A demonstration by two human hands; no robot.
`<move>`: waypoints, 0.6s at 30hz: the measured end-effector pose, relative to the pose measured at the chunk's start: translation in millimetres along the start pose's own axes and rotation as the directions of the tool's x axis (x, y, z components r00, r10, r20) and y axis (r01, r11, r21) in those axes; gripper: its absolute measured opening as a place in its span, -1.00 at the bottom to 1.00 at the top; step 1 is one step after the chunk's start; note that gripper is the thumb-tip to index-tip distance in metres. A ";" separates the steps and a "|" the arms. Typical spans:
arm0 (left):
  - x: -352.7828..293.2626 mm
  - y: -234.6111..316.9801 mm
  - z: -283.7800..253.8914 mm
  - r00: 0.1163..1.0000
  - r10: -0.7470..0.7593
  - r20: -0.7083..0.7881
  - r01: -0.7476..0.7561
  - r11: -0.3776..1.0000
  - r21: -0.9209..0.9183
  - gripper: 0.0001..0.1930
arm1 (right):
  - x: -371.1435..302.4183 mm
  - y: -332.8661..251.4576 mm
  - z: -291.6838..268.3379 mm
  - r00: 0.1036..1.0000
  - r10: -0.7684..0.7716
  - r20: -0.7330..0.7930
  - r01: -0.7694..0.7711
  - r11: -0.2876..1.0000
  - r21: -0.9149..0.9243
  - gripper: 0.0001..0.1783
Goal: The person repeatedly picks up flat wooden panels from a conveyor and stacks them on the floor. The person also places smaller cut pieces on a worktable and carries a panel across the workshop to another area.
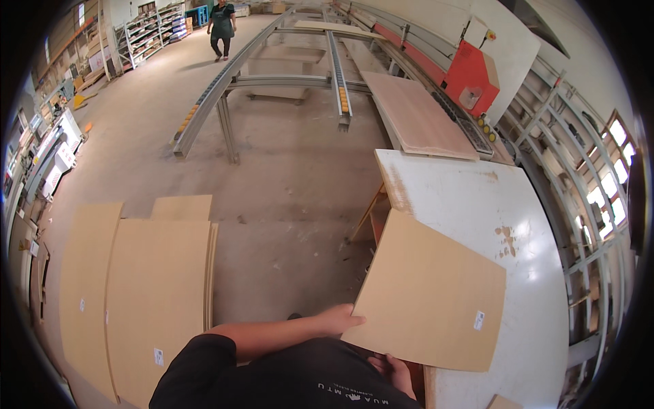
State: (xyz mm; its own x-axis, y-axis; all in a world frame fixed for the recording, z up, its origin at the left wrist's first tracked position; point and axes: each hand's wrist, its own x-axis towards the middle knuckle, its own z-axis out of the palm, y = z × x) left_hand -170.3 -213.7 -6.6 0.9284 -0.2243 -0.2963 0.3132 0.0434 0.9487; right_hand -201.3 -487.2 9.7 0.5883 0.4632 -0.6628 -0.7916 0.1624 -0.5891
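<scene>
A tan wood-fibre board [429,293] with a small white label lies tilted across the near left part of a white-topped table [535,300], its left side jutting past the table edge. My left hand [339,320] is closed on the board's left edge near the close corner, thumb on top and fingers out of sight beneath. Close to my body, my right hand [394,371] has its fingers curled at the board's near edge. Part of that hand is hidden behind my dark shirt.
Stacked tan boards [160,279] stand at my left. Ahead runs a metal roller frame [231,88], with a pinkish panel [422,116] beside a red machine housing [471,78]. A metal rack [579,157] lines the right. A person [221,28] is upright at the far left.
</scene>
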 end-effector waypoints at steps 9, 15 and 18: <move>55.2 4.6 10.8 0.879 -0.166 0.447 0.134 0.986 0.103 -0.54 | -28.8 -61.7 64.6 0.902 -0.297 -0.312 -0.125 0.511 -0.850 -0.58; 82.7 -5.1 14.1 0.750 -0.213 0.627 0.038 0.959 0.280 -0.50 | 4.5 -97.0 69.8 0.680 -0.693 -0.239 0.033 0.355 -0.934 -0.81; 70.5 -18.3 1.6 0.759 -0.215 0.614 0.048 0.960 0.277 -0.45 | 40.5 -120.5 39.5 0.640 -0.746 -0.186 -0.031 0.216 -0.976 -0.68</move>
State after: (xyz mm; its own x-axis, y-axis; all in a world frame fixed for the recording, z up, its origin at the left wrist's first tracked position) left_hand -110.9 -231.8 -44.7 0.5146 -0.7778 -0.3609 0.2899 -0.2383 0.9269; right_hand -88.6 -453.6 72.2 0.9974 0.0131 -0.0704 -0.0285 -0.8294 -0.5579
